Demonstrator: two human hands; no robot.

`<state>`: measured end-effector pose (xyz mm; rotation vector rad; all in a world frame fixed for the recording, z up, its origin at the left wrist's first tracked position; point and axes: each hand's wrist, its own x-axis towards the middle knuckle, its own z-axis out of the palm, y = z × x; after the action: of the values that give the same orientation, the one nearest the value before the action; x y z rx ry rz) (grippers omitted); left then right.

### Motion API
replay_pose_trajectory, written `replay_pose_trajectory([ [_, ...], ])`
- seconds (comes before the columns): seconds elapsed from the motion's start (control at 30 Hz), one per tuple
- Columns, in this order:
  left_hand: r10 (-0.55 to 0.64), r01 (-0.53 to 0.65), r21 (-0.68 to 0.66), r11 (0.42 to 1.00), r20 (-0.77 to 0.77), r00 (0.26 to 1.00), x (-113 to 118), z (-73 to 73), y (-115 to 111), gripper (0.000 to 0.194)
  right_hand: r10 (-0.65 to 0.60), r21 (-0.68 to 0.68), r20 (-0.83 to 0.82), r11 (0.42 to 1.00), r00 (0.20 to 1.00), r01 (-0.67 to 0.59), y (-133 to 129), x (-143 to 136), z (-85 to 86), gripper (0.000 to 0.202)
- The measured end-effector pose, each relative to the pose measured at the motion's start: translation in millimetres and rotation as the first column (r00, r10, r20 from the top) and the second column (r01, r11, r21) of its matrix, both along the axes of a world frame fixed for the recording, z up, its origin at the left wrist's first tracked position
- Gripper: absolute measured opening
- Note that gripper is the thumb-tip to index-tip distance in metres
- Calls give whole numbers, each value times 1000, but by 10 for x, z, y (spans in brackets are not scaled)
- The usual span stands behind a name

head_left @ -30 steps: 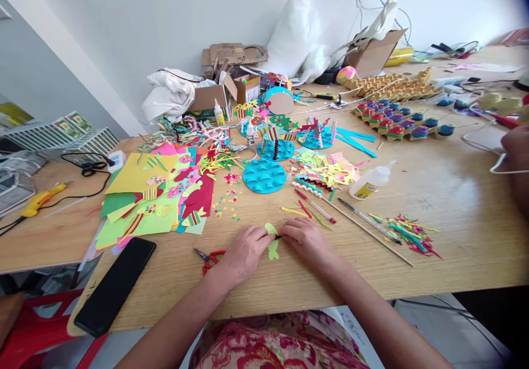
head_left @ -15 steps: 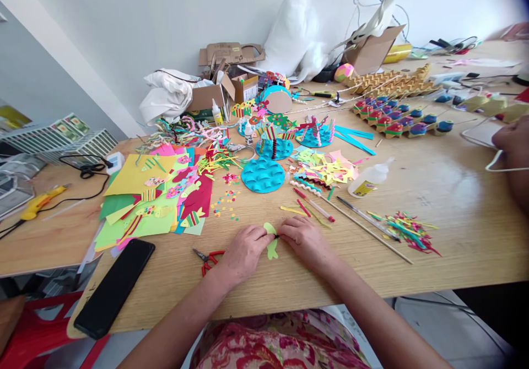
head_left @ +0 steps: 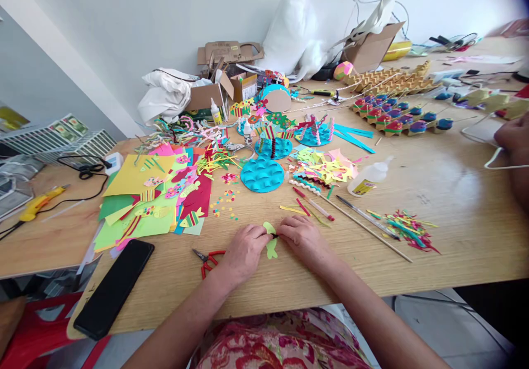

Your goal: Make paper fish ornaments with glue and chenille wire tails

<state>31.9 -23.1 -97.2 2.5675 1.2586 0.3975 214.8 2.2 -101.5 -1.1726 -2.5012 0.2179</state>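
Very little is changing: the whole view is sliding slightly, while both hands are keeping the same pose they were holding a second ago. So the work is staying at one fixed spot, with the handling continuing rather than a new piece being fetched.

The green paper shape [head_left: 272, 251] is lying on the near side of the blue disc [head_left: 262, 174], between the person's hands. The left hand [head_left: 244, 253], nearer than the disc and a little to its left, is pinching the left edge of the paper, its fingers curling closed. The right hand [head_left: 303, 239], nearer than the disc and to its right, is bending its fingers close together at a small dark piece [head_left: 274, 235] that is crossing the paper; whether it is gripping that piece, I cannot tell.

The fingertips are covering the ends of the dark piece, so what it is made of is staying unclear. The left hand and forearm are hiding part of the red-handled pliers [head_left: 206, 258], which are lying nearer than the disc and to its left. Far to the disc's right, another person's hand [head_left: 512, 137] is showing beside a white cord [head_left: 504, 167], blurring and running off the edge.
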Motion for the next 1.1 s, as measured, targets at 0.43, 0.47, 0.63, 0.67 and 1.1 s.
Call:
replay_pose_trajectory([
  [0.43, -4, 4, 4, 1000, -11, 1000, 5, 6, 5, 25, 36, 107, -44, 994, 998, -31, -54, 40, -8, 12],
  [0.47, -6, 6, 2, 1000, -11, 1000, 6, 9, 6, 25, 42, 110, -39, 993, 998, -38, -56, 43, -4, 12],
  [0.63, -5, 5, -4, 1000, 4, 1000, 5, 21, 6, 27, 92, 116, -6, 989, 996, -90, -65, 59, 10, 13],
  [0.67, -5, 5, -4, 1000, 6, 1000, 3, 19, 9, 27, 96, 115, 2, 989, 995, -95, -67, 61, 12, 14],
  [1.1, 9, -9, 12, 1000, 15, 1000, 4, -16, 28, 29, 102, 18, 4, 995, 995, -102, -80, 73, -11, 11],
])
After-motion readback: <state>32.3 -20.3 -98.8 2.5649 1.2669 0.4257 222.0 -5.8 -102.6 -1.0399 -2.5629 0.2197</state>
